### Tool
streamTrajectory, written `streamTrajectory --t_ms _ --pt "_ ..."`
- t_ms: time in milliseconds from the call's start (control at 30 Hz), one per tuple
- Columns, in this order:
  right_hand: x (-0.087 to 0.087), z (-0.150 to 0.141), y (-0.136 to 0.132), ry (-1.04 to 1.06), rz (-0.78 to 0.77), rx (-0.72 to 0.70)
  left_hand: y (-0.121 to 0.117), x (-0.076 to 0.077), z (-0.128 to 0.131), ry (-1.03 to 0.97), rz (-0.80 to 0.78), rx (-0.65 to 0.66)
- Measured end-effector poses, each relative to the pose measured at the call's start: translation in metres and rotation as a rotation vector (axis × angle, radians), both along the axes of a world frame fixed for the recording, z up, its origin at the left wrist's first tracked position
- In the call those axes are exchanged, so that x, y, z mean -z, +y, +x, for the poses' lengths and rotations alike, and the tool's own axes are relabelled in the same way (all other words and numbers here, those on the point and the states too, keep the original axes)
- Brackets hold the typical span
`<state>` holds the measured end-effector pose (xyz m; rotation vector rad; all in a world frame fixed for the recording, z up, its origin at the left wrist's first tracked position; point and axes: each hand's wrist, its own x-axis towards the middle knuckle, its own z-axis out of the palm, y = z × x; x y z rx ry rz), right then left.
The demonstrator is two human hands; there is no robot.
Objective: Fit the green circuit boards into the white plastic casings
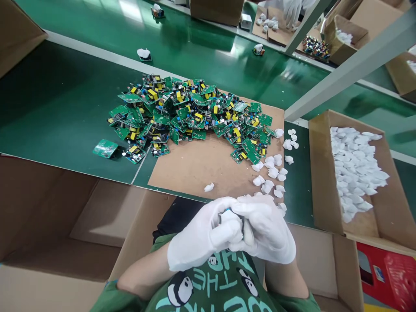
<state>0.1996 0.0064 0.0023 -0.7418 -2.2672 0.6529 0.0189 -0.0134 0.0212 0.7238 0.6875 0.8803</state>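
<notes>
My left hand (203, 236), in a white glove, is closed around a small circuit board held close to my body. Wrapped round the other side of it is my right hand (268, 229), also gloved. White material and a bit of blue show on the circuit board (229, 215); the gloves hide the rest. Beyond my hands, a large heap of green circuit boards (195, 110) with yellow and black parts lies on a cardboard sheet (191, 167). Several white soft pieces (268, 186) are scattered just past my right hand, and a single white piece (209, 187) lies farther left.
At right stands a cardboard box (325, 173) holding many white pieces (355, 169). Boards topped with white (144, 54) sit on the green conveyor (201, 39). A grey post (351, 60) rises at right. Open cartons (97, 212) stand below the table edge. Another person's gloved hand (291, 11) shows across.
</notes>
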Motion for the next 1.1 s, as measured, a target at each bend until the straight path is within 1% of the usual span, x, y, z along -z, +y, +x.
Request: streamTrajectory --t_ms 67,133,200,267,333,400,500,533,633,667,800,833,900,967,1000,1067,1100 --pt "-0.003 0.002 0.001 0.039 0.062 0.001 0.002 -0.005 -0.001 0.084 0.015 0.011" --pt "-0.010 0.003 0.003 0.039 0.121 0.016 0.004 -0.010 -0.004 0.097 0.069 0.108" --pt "-0.018 0.003 0.006 -0.035 0.172 0.031 0.006 -0.012 -0.005 0.105 0.114 0.188" --pt "-0.022 0.003 0.007 -0.073 0.216 0.003 0.006 -0.012 -0.006 0.165 0.143 0.177" --pt "-0.022 0.003 0.007 -0.052 0.217 -0.042 0.005 -0.009 -0.005 0.224 0.146 0.139" --pt "-0.019 0.003 0.004 -0.014 0.212 -0.037 0.005 -0.007 -0.004 0.187 0.158 0.170" --pt "-0.016 0.004 0.001 -0.015 0.253 0.027 0.007 -0.007 -0.004 0.025 0.159 0.271" --pt "-0.015 0.004 0.001 -0.023 0.269 0.030 0.007 -0.007 -0.004 0.009 0.145 0.284" --pt "-0.015 0.002 0.003 -0.027 0.291 -0.024 0.008 -0.007 -0.005 0.122 0.113 0.224" --pt "-0.015 0.001 0.003 -0.026 0.294 -0.017 0.008 -0.006 -0.005 0.149 0.122 0.213" --pt "-0.017 -0.004 0.005 -0.084 0.317 0.058 0.009 -0.001 -0.007 0.086 0.158 0.260" --pt "-0.018 -0.005 0.006 -0.116 0.320 0.054 0.010 0.001 -0.007 0.090 0.153 0.248" --pt "-0.023 -0.009 0.009 -0.178 0.316 0.029 0.011 0.002 -0.008 0.149 0.155 0.179" --pt "-0.031 -0.012 0.013 -0.193 0.308 0.013 0.013 0.002 -0.009 0.209 0.183 0.113" --pt "-0.037 -0.012 0.016 -0.179 0.290 0.004 0.015 0.002 -0.011 0.197 0.199 0.109" --pt "-0.053 -0.011 0.028 -0.134 0.230 0.009 0.022 0.001 -0.016 0.136 0.205 0.124" --pt "-0.062 -0.009 0.038 -0.121 0.185 0.034 0.029 0.000 -0.020 0.158 0.207 0.094"
